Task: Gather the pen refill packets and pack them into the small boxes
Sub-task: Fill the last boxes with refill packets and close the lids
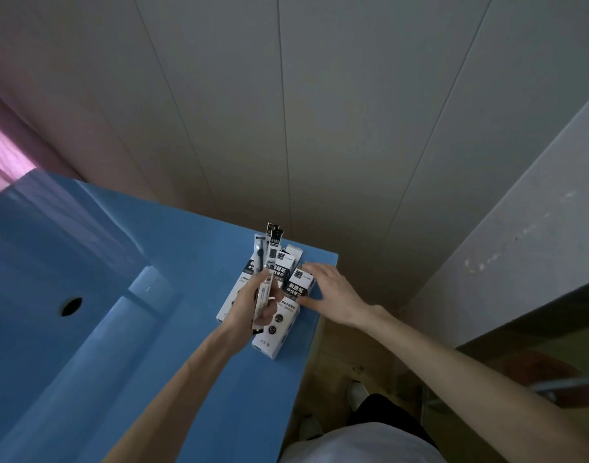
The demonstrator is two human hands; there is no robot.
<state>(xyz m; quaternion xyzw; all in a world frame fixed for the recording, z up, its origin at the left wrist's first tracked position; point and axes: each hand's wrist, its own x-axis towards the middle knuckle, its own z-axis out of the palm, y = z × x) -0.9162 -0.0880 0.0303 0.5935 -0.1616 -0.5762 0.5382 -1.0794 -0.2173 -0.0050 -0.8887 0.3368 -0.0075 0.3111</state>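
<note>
Left hand [253, 304] clenched around a bundle of pen refill packets [268, 265], gripping their lower half. Packets stand roughly upright, tops fanning out above the fist toward the far side; lower ends poke out just below the palm. Bundle is held over the boxes, not resting on them as far as I can tell.

Right hand [331, 292] to the right of the bundle, fingers straight and spread, laid flat on the top edge of the rightmost small box [299, 289]. Not curled round it, just touching/pressing. Thumb sits on the near side of that box.

Small boxes: a cluster of white-and-black cartons [276, 332] lying side by side, directly under and behind the left hand, partly hidden by it. At least one at the far end has its flap open [293, 252]. Exact count unclear.

Cluster sits on a blue table [186, 329], near its far right corner. A dark round hole [71, 306] in the blue surface, well left of the boxes. Panelled wall [286, 111] beyond the table.
</note>
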